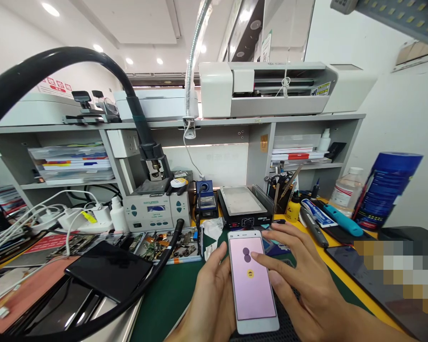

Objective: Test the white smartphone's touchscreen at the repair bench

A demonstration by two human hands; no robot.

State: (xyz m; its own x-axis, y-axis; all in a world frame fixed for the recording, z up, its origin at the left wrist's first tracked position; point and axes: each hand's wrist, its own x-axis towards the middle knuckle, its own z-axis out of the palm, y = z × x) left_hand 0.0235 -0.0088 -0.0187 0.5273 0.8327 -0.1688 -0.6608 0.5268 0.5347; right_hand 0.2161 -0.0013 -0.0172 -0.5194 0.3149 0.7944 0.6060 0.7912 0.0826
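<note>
A white smartphone [255, 297] is upright in front of me, its lit screen pale pink with two dark overlapping circles and a small yellow icon. My left hand [211, 294] is closed around the phone's left side, thumb along the edge and palm behind it; the fingers behind are hidden. From the right, my right hand [305, 278] reaches over the screen with its fingers spread. Its index fingertip is at the lower dark circle, and the thumb is close to the phone's right edge. A green mat [164, 294] lies beneath.
A grey rework station [157, 209] with a thick black hose [139, 289] stands left. Behind the phone are a hot plate [244, 204] and a tray of small parts [157, 251]. Dark phones or panels [109, 268] lie left. Bottles, including a clear one [345, 190], stand right.
</note>
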